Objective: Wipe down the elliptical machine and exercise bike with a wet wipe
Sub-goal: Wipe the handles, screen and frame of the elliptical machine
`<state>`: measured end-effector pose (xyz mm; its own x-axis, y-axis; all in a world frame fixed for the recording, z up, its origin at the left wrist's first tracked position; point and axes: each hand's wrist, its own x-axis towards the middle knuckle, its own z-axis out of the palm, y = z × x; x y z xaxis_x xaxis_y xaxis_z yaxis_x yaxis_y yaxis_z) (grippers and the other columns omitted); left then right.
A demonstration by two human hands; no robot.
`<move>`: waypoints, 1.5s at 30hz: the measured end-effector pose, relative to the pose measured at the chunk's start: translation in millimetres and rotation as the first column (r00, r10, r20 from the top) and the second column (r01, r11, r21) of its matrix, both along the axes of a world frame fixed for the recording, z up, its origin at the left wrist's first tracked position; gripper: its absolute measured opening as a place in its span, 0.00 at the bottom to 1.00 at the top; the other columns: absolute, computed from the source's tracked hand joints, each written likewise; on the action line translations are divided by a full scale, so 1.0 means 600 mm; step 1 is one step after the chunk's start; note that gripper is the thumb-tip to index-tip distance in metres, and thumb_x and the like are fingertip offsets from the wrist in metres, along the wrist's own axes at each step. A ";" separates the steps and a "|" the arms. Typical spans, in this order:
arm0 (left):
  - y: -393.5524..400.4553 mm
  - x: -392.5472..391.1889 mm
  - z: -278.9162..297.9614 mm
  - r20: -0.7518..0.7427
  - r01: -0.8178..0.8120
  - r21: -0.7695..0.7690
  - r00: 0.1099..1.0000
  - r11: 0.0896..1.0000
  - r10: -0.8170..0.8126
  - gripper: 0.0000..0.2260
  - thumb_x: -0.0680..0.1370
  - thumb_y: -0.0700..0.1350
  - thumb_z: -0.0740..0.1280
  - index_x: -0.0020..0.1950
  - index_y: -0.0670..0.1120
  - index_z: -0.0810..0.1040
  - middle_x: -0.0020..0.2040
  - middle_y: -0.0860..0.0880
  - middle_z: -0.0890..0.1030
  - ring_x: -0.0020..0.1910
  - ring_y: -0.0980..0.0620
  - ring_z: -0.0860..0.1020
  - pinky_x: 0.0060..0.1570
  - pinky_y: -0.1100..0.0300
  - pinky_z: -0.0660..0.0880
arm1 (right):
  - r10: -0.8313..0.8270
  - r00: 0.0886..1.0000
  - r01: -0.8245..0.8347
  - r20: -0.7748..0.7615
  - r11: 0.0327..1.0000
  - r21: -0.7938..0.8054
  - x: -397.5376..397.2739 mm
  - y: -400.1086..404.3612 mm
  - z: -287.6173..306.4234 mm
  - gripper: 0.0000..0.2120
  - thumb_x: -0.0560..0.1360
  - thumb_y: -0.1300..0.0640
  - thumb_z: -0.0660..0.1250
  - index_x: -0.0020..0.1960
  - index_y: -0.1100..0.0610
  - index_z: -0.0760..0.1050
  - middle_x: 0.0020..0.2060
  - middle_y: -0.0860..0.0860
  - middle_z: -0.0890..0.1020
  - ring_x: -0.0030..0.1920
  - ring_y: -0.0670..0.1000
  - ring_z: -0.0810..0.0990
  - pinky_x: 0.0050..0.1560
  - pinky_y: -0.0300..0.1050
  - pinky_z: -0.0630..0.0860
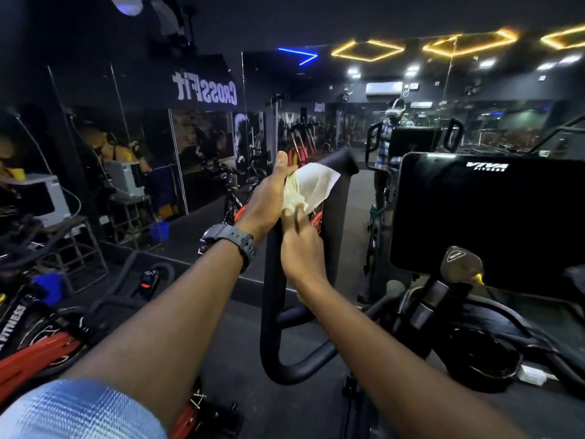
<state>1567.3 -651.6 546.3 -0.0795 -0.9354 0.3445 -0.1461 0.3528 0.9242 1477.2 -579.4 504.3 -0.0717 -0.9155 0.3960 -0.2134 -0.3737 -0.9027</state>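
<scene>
A white wet wipe [311, 185] is spread out between both hands, in front of the elliptical's tall black handlebar [335, 191]. My left hand [269, 198], with a dark watch on its wrist, holds the wipe's left side, thumb up. My right hand [300, 245] pinches the wipe's lower edge from below. The elliptical's black console screen [487, 217], marked VIVA FITNESS, stands to the right. A red and black exercise bike [41, 346] sits at the lower left.
A mirror wall [142, 137] runs along the left and front and shows a reflected person and gym gear. A metal stand [79, 248] with a white device is at far left. Another elliptical [414, 141] stands behind the console. Dark floor [240, 369] lies below.
</scene>
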 end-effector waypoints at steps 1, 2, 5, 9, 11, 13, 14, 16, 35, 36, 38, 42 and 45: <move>0.001 0.003 0.002 0.007 0.020 -0.010 1.000 1.000 -0.020 0.43 0.68 0.83 0.53 0.67 0.55 0.81 0.68 0.44 0.80 0.68 0.43 0.78 0.73 0.38 0.67 | 0.013 0.992 -0.019 0.123 0.999 0.047 0.010 -0.001 0.013 0.28 0.77 0.34 0.52 0.73 0.45 0.66 0.60 0.51 0.80 0.60 0.55 0.78 0.62 0.53 0.73; 0.012 0.003 0.008 0.007 0.025 -0.037 1.000 0.999 -0.024 0.43 0.69 0.83 0.52 0.67 0.55 0.81 0.68 0.44 0.80 0.69 0.44 0.77 0.74 0.40 0.66 | 0.030 0.969 -0.050 0.245 0.996 0.075 0.016 -0.008 0.029 0.32 0.73 0.31 0.53 0.71 0.45 0.68 0.60 0.50 0.81 0.60 0.54 0.78 0.63 0.57 0.73; 0.033 -0.003 0.018 -0.006 0.035 -0.093 0.999 0.995 -0.036 0.41 0.68 0.83 0.48 0.65 0.60 0.81 0.70 0.48 0.79 0.72 0.51 0.74 0.76 0.45 0.64 | 0.131 0.813 -0.224 0.568 0.970 0.097 0.015 -0.050 0.082 0.32 0.72 0.33 0.61 0.66 0.55 0.74 0.59 0.57 0.81 0.59 0.57 0.80 0.61 0.58 0.76; 0.034 -0.004 0.019 -0.103 0.079 -0.074 0.991 0.994 -0.087 0.41 0.68 0.83 0.52 0.65 0.58 0.82 0.70 0.48 0.79 0.71 0.50 0.75 0.76 0.43 0.64 | 0.114 0.625 -0.333 0.772 0.934 0.131 0.013 -0.080 0.109 0.30 0.75 0.31 0.60 0.53 0.57 0.81 0.47 0.56 0.85 0.43 0.49 0.85 0.42 0.45 0.78; 0.035 -0.001 0.019 -0.111 0.059 -0.079 0.992 0.995 -0.068 0.40 0.66 0.84 0.53 0.63 0.61 0.83 0.72 0.49 0.77 0.73 0.51 0.72 0.77 0.44 0.61 | -0.013 0.700 -0.164 0.714 0.970 0.178 0.026 -0.086 0.097 0.27 0.77 0.32 0.58 0.46 0.55 0.80 0.42 0.53 0.84 0.42 0.50 0.84 0.43 0.47 0.80; 0.044 0.002 0.021 -0.085 0.015 -0.082 0.996 0.997 -0.022 0.38 0.70 0.82 0.48 0.62 0.62 0.82 0.74 0.50 0.75 0.75 0.52 0.70 0.79 0.43 0.57 | -0.093 0.825 0.010 0.558 0.989 0.151 0.042 -0.100 0.069 0.26 0.80 0.36 0.53 0.41 0.53 0.77 0.41 0.53 0.83 0.44 0.54 0.82 0.51 0.54 0.79; 0.048 0.001 0.022 -0.069 -0.004 -0.082 0.998 0.997 -0.002 0.37 0.73 0.79 0.44 0.64 0.61 0.80 0.75 0.50 0.73 0.75 0.53 0.69 0.79 0.44 0.56 | -0.138 0.871 0.100 0.472 0.989 0.104 0.050 -0.103 0.048 0.27 0.81 0.37 0.51 0.40 0.54 0.77 0.41 0.55 0.83 0.45 0.57 0.82 0.52 0.57 0.78; 0.036 0.001 0.015 -0.050 -0.011 -0.084 0.999 0.996 0.007 0.37 0.80 0.71 0.39 0.72 0.54 0.75 0.75 0.49 0.72 0.70 0.57 0.71 0.75 0.52 0.61 | -0.184 0.949 0.195 0.256 0.981 -0.019 0.065 -0.112 -0.026 0.32 0.79 0.36 0.45 0.53 0.60 0.77 0.49 0.60 0.82 0.51 0.59 0.80 0.55 0.59 0.77; 0.055 -0.002 -0.005 0.004 -0.012 -0.025 1.000 1.000 0.012 0.49 0.63 0.86 0.48 0.74 0.59 0.70 0.77 0.49 0.70 0.75 0.49 0.69 0.76 0.40 0.63 | -0.066 0.997 0.068 0.027 0.995 -0.079 0.049 -0.083 -0.134 0.34 0.77 0.31 0.45 0.62 0.57 0.71 0.54 0.56 0.79 0.54 0.55 0.79 0.57 0.56 0.75; 0.055 -0.004 -0.005 0.004 -0.015 -0.031 1.000 0.999 0.015 0.51 0.62 0.86 0.47 0.75 0.58 0.70 0.77 0.49 0.70 0.75 0.50 0.69 0.77 0.41 0.61 | -0.039 0.994 0.049 0.099 0.993 -0.105 0.051 -0.102 -0.095 0.33 0.78 0.32 0.45 0.60 0.58 0.71 0.52 0.56 0.80 0.53 0.55 0.79 0.56 0.58 0.75; 0.056 -0.006 -0.003 0.000 -0.022 -0.030 1.000 0.999 0.022 0.49 0.61 0.87 0.47 0.73 0.60 0.72 0.77 0.51 0.70 0.77 0.53 0.67 0.79 0.43 0.56 | -0.050 0.964 0.069 0.259 0.996 -0.065 0.051 -0.133 -0.017 0.25 0.81 0.38 0.48 0.62 0.57 0.69 0.55 0.57 0.80 0.56 0.56 0.80 0.58 0.56 0.75; 0.052 -0.003 -0.003 0.022 -0.022 -0.044 0.999 0.999 0.023 0.51 0.60 0.87 0.47 0.74 0.60 0.71 0.72 0.50 0.76 0.68 0.55 0.75 0.73 0.50 0.66 | -0.082 0.992 0.093 0.097 0.989 -0.117 0.058 -0.104 -0.055 0.26 0.80 0.43 0.54 0.72 0.57 0.62 0.64 0.58 0.75 0.62 0.57 0.76 0.61 0.58 0.74; 0.052 -0.002 -0.004 0.035 -0.039 -0.058 0.999 0.998 0.041 0.53 0.60 0.87 0.46 0.76 0.58 0.69 0.74 0.49 0.74 0.69 0.54 0.74 0.72 0.50 0.67 | -0.040 0.969 0.020 -0.244 0.996 -0.084 0.044 -0.044 -0.171 0.35 0.79 0.63 0.58 0.80 0.58 0.43 0.77 0.59 0.58 0.73 0.58 0.65 0.71 0.51 0.66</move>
<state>1566.0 -620.1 543.8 -0.0560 -0.9170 0.3949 -0.1943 0.3980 0.8966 1503.6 -605.9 401.6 0.0093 -0.8788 0.4771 -0.4365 -0.4329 -0.7888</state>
